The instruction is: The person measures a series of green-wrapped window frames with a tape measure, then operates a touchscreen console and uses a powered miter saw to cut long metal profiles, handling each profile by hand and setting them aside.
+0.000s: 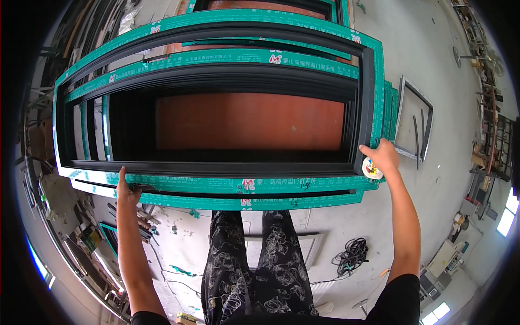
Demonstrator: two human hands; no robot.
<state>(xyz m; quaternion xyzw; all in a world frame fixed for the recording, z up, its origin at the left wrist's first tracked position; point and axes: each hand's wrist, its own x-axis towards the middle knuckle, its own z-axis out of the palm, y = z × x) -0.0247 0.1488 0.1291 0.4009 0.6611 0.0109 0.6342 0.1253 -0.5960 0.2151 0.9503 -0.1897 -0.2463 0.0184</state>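
A long rectangular window frame (227,168), black inside and faced with green protective film, lies on top of a stack of similar frames. My left hand (128,190) grips its near edge toward the left end, with the thumb on top and the fingers curled beneath. Something dark shows beside those fingers, too hidden to name. At the near right corner, my right hand (383,157) is closed around a round tape measure (372,168) with a white and yellow label, its thumb resting on the black profile. Through the top frame's opening, a reddish-brown board (249,122) appears below the stack.
A small metal frame (414,122) with loose strips lies on the floor to the right. Coiled black cable (350,257) sits near my legs, beside a pale frame (311,246). Shelves (490,114) with materials line the right wall; long profiles (73,40) lie at the far left.
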